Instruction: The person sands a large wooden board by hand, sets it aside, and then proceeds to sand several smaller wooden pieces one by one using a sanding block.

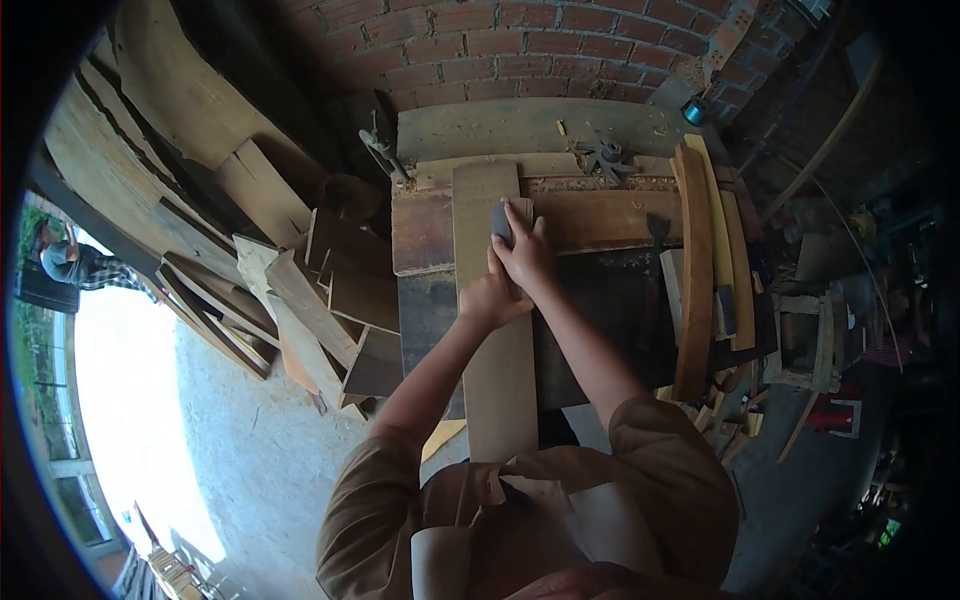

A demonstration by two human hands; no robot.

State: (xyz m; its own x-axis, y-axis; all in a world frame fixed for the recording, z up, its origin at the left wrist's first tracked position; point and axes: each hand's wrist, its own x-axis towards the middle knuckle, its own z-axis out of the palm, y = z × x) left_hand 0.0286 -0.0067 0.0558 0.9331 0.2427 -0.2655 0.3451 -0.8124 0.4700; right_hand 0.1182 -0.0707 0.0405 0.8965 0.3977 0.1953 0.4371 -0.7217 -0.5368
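Note:
A long flat board [497,375] lies lengthwise across the bench, its near end close to my body. My right hand [525,248] presses a small grey-sided block [501,222], which looks like a sanding block, against the board's upper part. The index finger stretches along the block's top and the other fingers bend around it. Just nearer to me, my left hand [486,301] is closed low over the board, one finger reaching up by the block's near end. What its curled fingers hold is hidden.
Thick wooden strips [692,270] stand at the bench's right side. A metal clamp-like part [605,160] sits among shavings at the back, near a blue spool [693,110]. Planks [180,110] lean at left. A person [75,262] is outside, far left. A brick wall [470,45] closes the back.

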